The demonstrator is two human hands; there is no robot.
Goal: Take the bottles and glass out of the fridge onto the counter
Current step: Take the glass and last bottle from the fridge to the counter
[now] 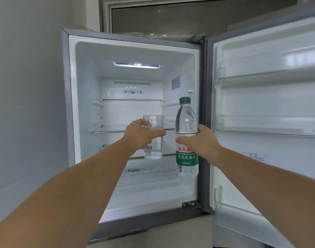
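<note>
While the fridge door stands open, the left hand grips the glass and the right hand grips the bottle, both upright before the shelves.

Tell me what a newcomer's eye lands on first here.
Centre frame, the left hand grips a clear glass and the right hand holds a green-capped water bottle just right of it, both upright. Behind them glows the white fridge interior, its door standing open at right.
</note>
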